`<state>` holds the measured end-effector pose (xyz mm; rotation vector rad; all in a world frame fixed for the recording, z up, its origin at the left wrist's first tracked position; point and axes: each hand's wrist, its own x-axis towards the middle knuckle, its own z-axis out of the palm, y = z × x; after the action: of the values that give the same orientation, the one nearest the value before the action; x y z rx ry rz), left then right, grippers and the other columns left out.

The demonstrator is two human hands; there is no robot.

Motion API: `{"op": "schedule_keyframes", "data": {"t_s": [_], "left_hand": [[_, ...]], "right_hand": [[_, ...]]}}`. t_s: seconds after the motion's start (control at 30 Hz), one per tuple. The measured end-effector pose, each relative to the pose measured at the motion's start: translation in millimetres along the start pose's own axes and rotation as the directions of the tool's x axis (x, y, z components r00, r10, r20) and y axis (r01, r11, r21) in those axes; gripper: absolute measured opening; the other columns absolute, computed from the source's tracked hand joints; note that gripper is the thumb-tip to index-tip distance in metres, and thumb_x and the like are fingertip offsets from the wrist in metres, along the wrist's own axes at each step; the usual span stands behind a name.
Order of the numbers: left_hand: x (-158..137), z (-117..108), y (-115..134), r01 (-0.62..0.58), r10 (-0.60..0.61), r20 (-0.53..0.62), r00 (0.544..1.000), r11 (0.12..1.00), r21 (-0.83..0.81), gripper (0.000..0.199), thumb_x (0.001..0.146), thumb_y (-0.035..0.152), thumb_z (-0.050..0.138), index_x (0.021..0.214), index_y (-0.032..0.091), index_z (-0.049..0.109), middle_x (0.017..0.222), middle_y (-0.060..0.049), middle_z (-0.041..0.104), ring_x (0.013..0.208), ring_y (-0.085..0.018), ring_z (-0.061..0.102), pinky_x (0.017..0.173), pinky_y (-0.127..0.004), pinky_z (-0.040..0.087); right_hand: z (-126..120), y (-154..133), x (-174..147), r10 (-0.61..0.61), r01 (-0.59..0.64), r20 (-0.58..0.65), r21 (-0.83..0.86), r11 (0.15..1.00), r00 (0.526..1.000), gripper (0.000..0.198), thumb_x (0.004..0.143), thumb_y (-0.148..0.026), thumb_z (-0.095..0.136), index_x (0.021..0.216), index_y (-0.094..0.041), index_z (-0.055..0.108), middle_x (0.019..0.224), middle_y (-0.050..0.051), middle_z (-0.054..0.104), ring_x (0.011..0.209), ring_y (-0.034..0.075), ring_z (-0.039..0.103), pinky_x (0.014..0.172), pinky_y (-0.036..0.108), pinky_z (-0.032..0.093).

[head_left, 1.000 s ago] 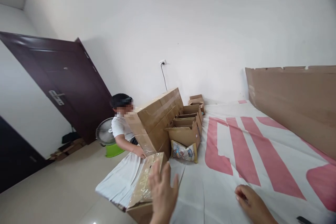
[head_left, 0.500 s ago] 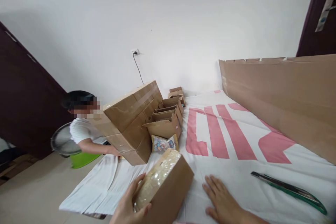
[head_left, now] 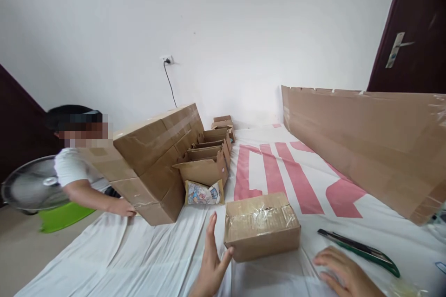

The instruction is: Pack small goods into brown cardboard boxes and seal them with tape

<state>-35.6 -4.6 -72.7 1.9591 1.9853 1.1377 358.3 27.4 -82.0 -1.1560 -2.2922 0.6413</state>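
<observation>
At the left, one fan point(head_left: 29, 190) stands behind one green plastic seat point(head_left: 66, 217). Beside them one co-worker in a white shirt point(head_left: 71, 167) has one visible hand point(head_left: 121, 207) at the foot of one stack of taped cardboard boxes point(head_left: 149, 153). Right of the stack runs a row of open cartons point(head_left: 200, 172), too overlapped to count surely, with one printed packet point(head_left: 204, 192) at its near end. Nearer, the left hand point(head_left: 210, 262) is released, fingers spread; its thumb is at the near left corner of one sealed carton point(head_left: 261, 225), contact unclear. That carton lies at the near middle of the cloth-covered table point(head_left: 139, 264), between the hands. The right hand point(head_left: 339, 269) has loosely bent fingers, grasping nothing visible, just beside one green-handled utility knife point(head_left: 362, 251). Farther right stand one long cardboard panel point(head_left: 351, 144) and one dark door point(head_left: 418, 51).
</observation>
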Motion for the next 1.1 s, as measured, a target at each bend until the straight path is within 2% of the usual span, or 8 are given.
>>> {"op": "schedule_keyframes", "data": {"t_s": [0.07, 0.17, 0.33, 0.53, 0.67, 0.8, 0.97, 1.1], "left_hand": [[-22, 11, -31, 0.108, -0.119, 0.042, 0.992, 0.975, 0.196, 0.071, 0.087, 0.038, 0.05, 0.151, 0.02, 0.026, 0.158, -0.012, 0.029, 0.147, -0.029, 0.022, 0.118, -0.054, 0.023], [-45, 13, -62, 0.082, -0.181, 0.184, 0.966, 0.891, 0.446, 0.056, 0.083, 0.042, 0.056, 0.137, 0.029, 0.052, 0.151, -0.007, 0.043, 0.143, -0.032, 0.033, 0.116, -0.056, 0.024], [-57, 6, -71, 0.054, -0.157, 0.167, 0.973, 0.865, 0.498, 0.054, 0.083, 0.042, 0.056, 0.136, 0.033, 0.053, 0.151, -0.003, 0.044, 0.141, -0.028, 0.036, 0.115, -0.05, 0.03], [-34, -9, -29, 0.297, -0.295, -0.039, 0.955, 0.953, 0.055, 0.039, 0.09, 0.045, 0.045, 0.117, 0.025, 0.064, 0.13, -0.01, 0.063, 0.124, -0.028, 0.056, 0.103, -0.048, 0.046], [2, -22, 17, 0.193, -0.236, -0.153, 0.96, 0.949, -0.25, 0.037, 0.089, 0.049, 0.047, 0.111, 0.023, 0.062, 0.13, -0.012, 0.058, 0.124, -0.029, 0.053, 0.1, -0.047, 0.046], [31, -17, 46, 0.118, -0.162, -0.07, 0.984, 0.9, -0.418, 0.035, 0.083, 0.049, 0.058, 0.105, 0.022, 0.063, 0.131, -0.014, 0.055, 0.124, -0.03, 0.052, 0.097, -0.045, 0.047], [34, 2, 53, 0.131, -0.204, -0.055, 0.977, 0.789, -0.6, 0.033, 0.079, 0.052, 0.063, 0.079, 0.019, 0.063, 0.124, -0.014, 0.054, 0.122, -0.03, 0.052, 0.095, -0.039, 0.047], [32, 13, 53, 0.124, -0.251, -0.111, 0.962, 0.758, -0.641, 0.034, 0.085, 0.052, 0.056, 0.076, 0.02, 0.061, 0.122, -0.011, 0.055, 0.123, -0.028, 0.051, 0.101, -0.04, 0.042]], "right_hand": [[-8, 28, 6, 0.039, -0.054, -0.104, -0.146, 0.988, 0.994, 0.031, 0.087, -0.04, 0.052, 0.106, -0.027, 0.072, 0.113, 0.009, 0.071, 0.107, 0.027, 0.064, 0.094, 0.039, 0.052], [-4, 66, 7, 0.048, -0.117, -0.2, -0.348, 0.93, 0.979, 0.038, 0.084, -0.036, 0.05, 0.114, -0.023, 0.07, 0.121, 0.011, 0.068, 0.111, 0.031, 0.063, 0.094, 0.047, 0.052], [9, 91, 8, 0.013, -0.116, -0.206, -0.493, 0.862, 0.979, 0.04, 0.084, -0.029, 0.046, 0.116, -0.021, 0.069, 0.115, 0.011, 0.071, 0.103, 0.03, 0.066, 0.087, 0.045, 0.054], [10, 95, 17, 0.031, -0.174, -0.266, -0.535, 0.826, 0.963, 0.041, 0.084, -0.027, 0.046, 0.12, -0.023, 0.066, 0.113, 0.011, 0.07, 0.101, 0.03, 0.064, 0.081, 0.044, 0.052], [11, 95, 22, 0.026, -0.149, -0.229, -0.539, 0.829, 0.973, 0.038, 0.085, -0.02, 0.042, 0.111, -0.022, 0.07, 0.107, 0.012, 0.071, 0.095, 0.03, 0.064, 0.08, 0.044, 0.052], [6, 90, 22, 0.01, -0.115, -0.208, -0.499, 0.859, 0.978, 0.036, 0.086, -0.021, 0.041, 0.106, -0.023, 0.07, 0.1, 0.011, 0.069, 0.091, 0.028, 0.065, 0.079, 0.042, 0.052], [-27, 72, 30, 0.012, -0.155, -0.353, -0.379, 0.912, 0.935, 0.035, 0.092, -0.038, 0.039, 0.112, -0.024, 0.064, 0.102, 0.01, 0.063, 0.09, 0.025, 0.066, 0.072, 0.036, 0.055], [-65, 24, 58, -0.069, -0.076, -0.388, -0.345, 0.935, 0.919, 0.033, 0.095, -0.042, 0.04, 0.12, -0.028, 0.057, 0.106, 0.007, 0.066, 0.094, 0.023, 0.066, 0.074, 0.033, 0.054]]}}
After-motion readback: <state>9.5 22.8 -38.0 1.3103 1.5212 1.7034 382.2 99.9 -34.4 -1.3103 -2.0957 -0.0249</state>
